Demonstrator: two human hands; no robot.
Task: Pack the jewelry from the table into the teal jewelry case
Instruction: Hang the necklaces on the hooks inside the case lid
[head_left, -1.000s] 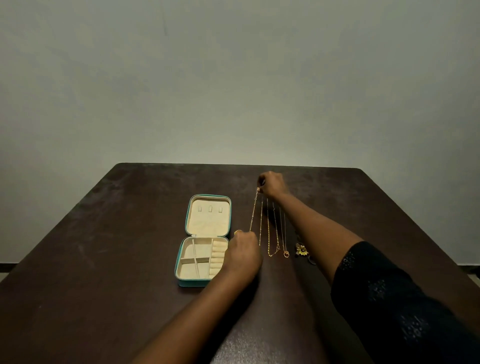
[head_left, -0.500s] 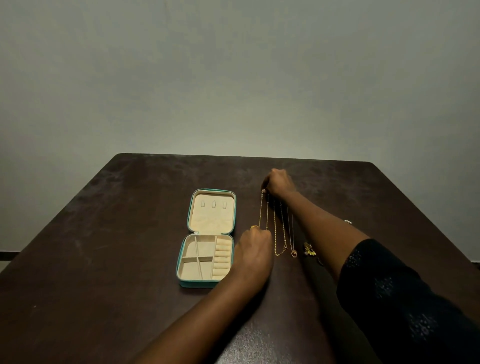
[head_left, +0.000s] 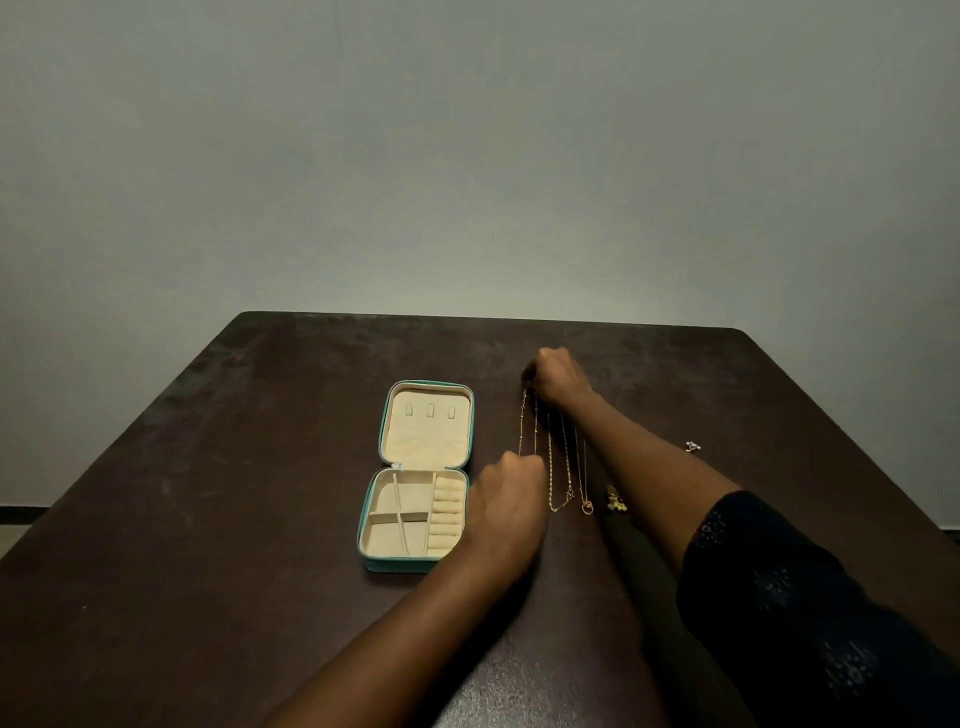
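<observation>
The teal jewelry case (head_left: 370, 564) lies open on the dark table, its cream lid flat behind the compartment tray. Right of it, three thin gold necklaces lie stretched out side by side. My right hand (head_left: 558, 378) pinches the top end of the leftmost beaded necklace (head_left: 522, 422). My left hand (head_left: 506, 499) is closed over that chain's lower end, just right of the case. The middle necklace (head_left: 551, 467) and the pendant necklace (head_left: 583, 480) lie untouched beside it.
A small yellow-green earring piece (head_left: 615, 500) lies beside my right forearm. A small silver ring (head_left: 692, 446) sits further right. The table (head_left: 208, 519) ends at a grey wall behind, and its right edge slants close to my right sleeve.
Both hands stay on the leftmost necklace, which now lies straighter. My view has shifted slightly, and the silver ring at the right has come into sight.
</observation>
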